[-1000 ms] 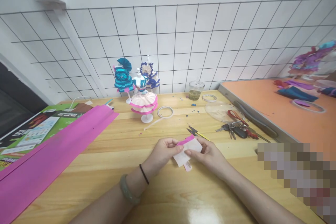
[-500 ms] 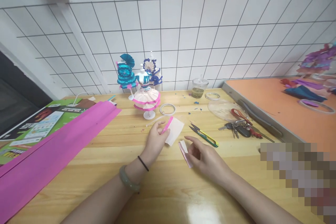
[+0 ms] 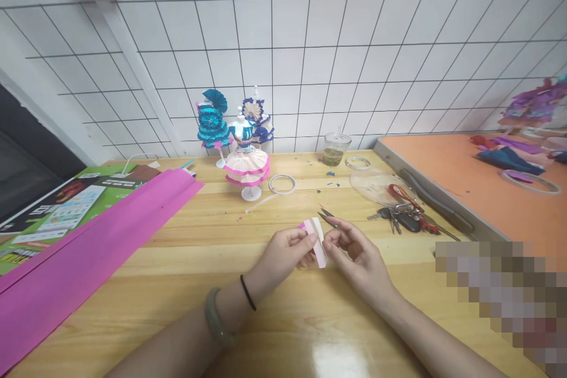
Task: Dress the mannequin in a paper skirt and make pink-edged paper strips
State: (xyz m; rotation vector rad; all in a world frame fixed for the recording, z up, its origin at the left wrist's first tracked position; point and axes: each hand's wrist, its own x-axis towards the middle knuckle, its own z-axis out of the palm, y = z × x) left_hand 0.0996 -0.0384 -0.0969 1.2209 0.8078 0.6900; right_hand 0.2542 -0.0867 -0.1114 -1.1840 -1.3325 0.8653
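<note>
My left hand (image 3: 286, 254) is closed, its thumb pressed on a pale pink and white paper strip (image 3: 316, 248). Behind that strip, a bit of bright pink edging (image 3: 302, 225) shows between my fingers; the rest of that piece is hidden. At the strip's right edge, the thumb and forefinger of my right hand (image 3: 358, 257) are pinched together on it. Thread snips (image 3: 325, 217) lie just beyond my right hand, which covers their handles. Farther back stands a small dress form (image 3: 248, 165) in a white paper skirt with pink bands.
A long magenta paper sheet (image 3: 101, 248) covers the left side, over a green printed sheet (image 3: 77, 201). Tape rings (image 3: 282, 176), a glass cup (image 3: 335, 150) and keys (image 3: 410, 221) lie beyond my hands. An orange board (image 3: 425, 156) is at right.
My left hand has moved right and brought its pink-edged white paper to the folded strip. The strip is now under my left thumb, and my right fingers have shifted to its right edge.
</note>
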